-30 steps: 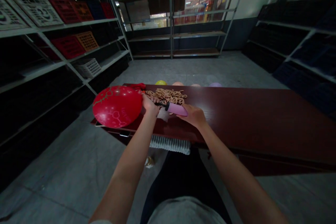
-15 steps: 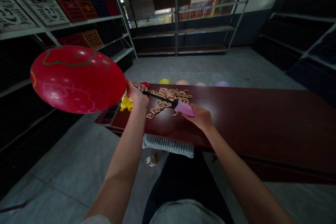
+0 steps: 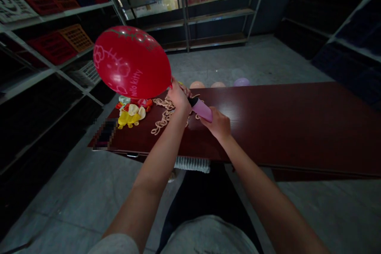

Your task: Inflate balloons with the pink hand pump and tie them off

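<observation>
A large inflated red balloon [image 3: 133, 63] with "hello kitty" print fills the space at the upper left. My left hand [image 3: 179, 96] is closed at its neck, where it meets the front end of a balloon pump; the nozzle itself is hidden by my fingers. The pump's pink barrel [image 3: 203, 110] is wrapped by my right hand [image 3: 218, 124]. Almost none of the black rod shows between the two hands. Below them on the dark red table [image 3: 268, 127] lies a tangle of tan ring-like strands [image 3: 163, 121].
Deflated yellow, white and red balloons [image 3: 131, 113] lie at the table's left end, near a blurred dark object [image 3: 104, 134]. Several inflated balloons [image 3: 242, 82] show beyond the far edge. Metal shelves [image 3: 220, 18] stand behind, and crates [image 3: 76, 37] fill shelving at left.
My two hands have come closer together, and the pump's rod has slid into its barrel. The balloon has swung right in view and turned, showing its lettering. The view has shifted.
</observation>
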Motion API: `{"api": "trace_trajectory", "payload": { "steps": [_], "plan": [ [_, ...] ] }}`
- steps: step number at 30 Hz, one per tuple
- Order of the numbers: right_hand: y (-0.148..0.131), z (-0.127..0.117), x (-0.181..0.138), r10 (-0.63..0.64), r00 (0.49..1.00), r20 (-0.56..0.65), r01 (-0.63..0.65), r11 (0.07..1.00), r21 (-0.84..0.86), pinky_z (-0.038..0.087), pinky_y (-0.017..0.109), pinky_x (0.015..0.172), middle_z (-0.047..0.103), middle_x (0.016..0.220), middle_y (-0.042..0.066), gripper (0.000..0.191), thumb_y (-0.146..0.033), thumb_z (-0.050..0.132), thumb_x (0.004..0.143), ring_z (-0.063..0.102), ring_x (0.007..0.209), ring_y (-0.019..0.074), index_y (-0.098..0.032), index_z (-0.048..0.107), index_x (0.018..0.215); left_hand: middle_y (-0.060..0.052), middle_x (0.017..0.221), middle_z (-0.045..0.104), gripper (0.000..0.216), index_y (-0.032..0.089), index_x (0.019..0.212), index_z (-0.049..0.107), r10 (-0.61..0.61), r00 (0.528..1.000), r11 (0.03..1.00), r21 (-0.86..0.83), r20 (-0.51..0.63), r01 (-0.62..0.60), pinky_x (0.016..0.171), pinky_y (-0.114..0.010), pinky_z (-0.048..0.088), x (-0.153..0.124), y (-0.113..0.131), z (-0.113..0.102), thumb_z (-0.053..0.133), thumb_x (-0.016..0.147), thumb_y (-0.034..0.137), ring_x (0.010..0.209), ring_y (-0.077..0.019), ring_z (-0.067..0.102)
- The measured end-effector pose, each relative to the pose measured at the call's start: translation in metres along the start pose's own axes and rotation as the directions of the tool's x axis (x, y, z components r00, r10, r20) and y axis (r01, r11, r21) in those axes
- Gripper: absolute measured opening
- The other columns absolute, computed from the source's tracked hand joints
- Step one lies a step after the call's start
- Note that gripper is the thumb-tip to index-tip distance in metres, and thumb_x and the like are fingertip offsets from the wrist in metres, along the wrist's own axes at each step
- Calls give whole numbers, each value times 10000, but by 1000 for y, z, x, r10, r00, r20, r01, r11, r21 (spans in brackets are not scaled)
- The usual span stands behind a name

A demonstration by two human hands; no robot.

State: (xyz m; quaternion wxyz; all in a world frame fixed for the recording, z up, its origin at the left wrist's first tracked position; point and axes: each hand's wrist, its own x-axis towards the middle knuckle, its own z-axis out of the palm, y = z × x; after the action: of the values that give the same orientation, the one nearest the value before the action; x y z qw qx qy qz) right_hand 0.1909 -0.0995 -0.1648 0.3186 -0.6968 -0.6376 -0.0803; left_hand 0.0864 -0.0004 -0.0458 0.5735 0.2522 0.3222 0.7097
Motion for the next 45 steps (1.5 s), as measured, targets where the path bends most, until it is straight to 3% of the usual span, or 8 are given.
{"api": "trace_trajectory", "payload": {
  "steps": [5,11,15,20,26,31,38,45],
  "plan": [
    [0,-1,1,-18,1000,7,18,1000,7,368,287,613,760,934,108,485,-608,554,923,703,798,240,-168,639,1109,85,414,268,562,216,618,297,-20,1000,1000,3,-24,20,364,-210,216,3,0,-8,549,937,604,306,-60,271],
    [-2,1,-3,-168,984,59,169,985,-19,410,294,659,771,984,90,495,-610,625,878,708,831,238,-199,674,1149,85,430,247,446,215,636,280,-166,970,983,-103,-178,149,365,-225,208,5,10,-55,493,997,367,312,-74,251],
    [-7,-1,-6,-221,971,89,222,975,-10,453,306,714,767,1083,97,539,-583,655,872,717,892,246,-195,653,1248,88,444,254,437,216,652,282,-124,973,986,-131,-194,100,382,-225,217,-3,25,-74,450,1018,385,325,-76,273],
    [-10,-6,-8,-259,961,96,254,965,57,502,315,775,753,1166,95,518,-538,681,875,725,975,256,-202,643,1267,95,442,255,453,215,653,274,-32,980,992,-128,-194,7,398,-221,222,-4,61,-80,487,996,419,336,-65,250],
    [-7,-4,-8,-285,955,87,273,953,127,534,349,816,744,1188,107,555,-520,701,862,728,996,270,-216,611,1318,89,454,239,519,209,642,266,106,979,987,-101,-174,-125,402,-206,229,1,123,-88,536,968,509,345,-60,241],
    [-7,-3,-6,-261,961,94,244,956,160,517,327,793,745,1177,94,515,-507,694,868,724,982,257,-215,615,1284,77,467,237,477,209,655,283,158,975,980,-99,-157,-175,380,-204,218,2,150,-73,468,1016,458,347,-71,226],
    [-5,-7,-2,-104,994,33,102,994,50,404,279,642,761,957,85,420,-550,629,883,707,824,222,-182,653,1084,82,455,244,499,215,647,282,219,960,972,-42,-175,-230,387,-206,210,16,115,-28,495,1012,480,340,-61,256],
    [-2,-2,1,13,1000,3,-13,1000,20,341,276,596,755,894,92,485,-604,581,894,690,747,214,-161,626,1085,85,407,260,519,215,599,302,133,990,991,26,-43,-132,358,-224,186,8,39,13,480,1013,472,298,-74,256]
  ]
}}
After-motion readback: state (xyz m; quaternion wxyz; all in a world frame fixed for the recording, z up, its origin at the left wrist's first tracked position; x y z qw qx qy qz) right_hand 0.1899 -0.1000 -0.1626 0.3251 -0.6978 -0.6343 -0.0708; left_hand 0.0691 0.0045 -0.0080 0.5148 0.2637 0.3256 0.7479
